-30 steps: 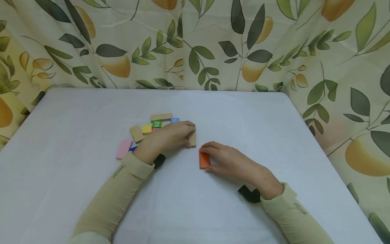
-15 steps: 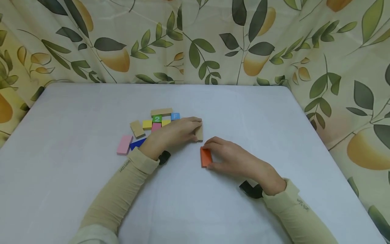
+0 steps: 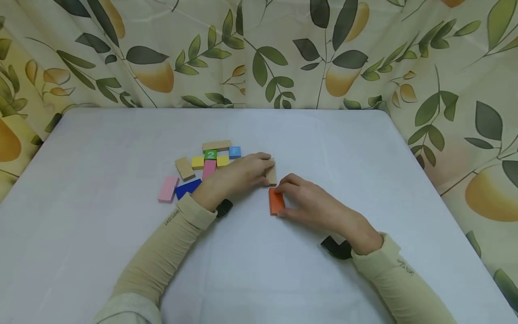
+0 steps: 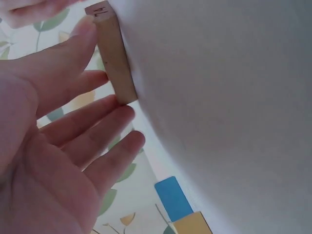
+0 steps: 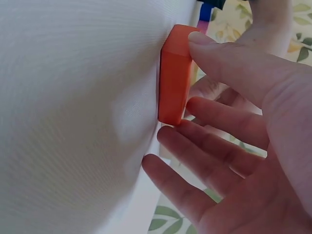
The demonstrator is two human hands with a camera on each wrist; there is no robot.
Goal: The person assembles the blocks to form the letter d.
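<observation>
Left hand [image 3: 243,174]: grip clamped on wooden block [image 3: 272,173]. Right hand [image 3: 313,201]: grip clamped on orange block [image 3: 275,202], just beside wooden block. Both blocks on bench [image 3: 243,274].

A broad stretch of white table [image 3: 344,144] is lying open on the far right, and another is running down the left side, so a hand could pass along either. Between the left sleeve [image 3: 162,245] and right sleeve [image 3: 404,279], an open lane is leading in from the near side. At its far end the left hand [image 3: 243,175], gripping a plain wooden block [image 4: 116,58], and the right hand [image 3: 313,200], gripping an orange block [image 3: 276,201], are closing the way. Farther left, a cluster of blocks [image 3: 209,168] is standing in the path; a bare strip is running beyond it.
</observation>
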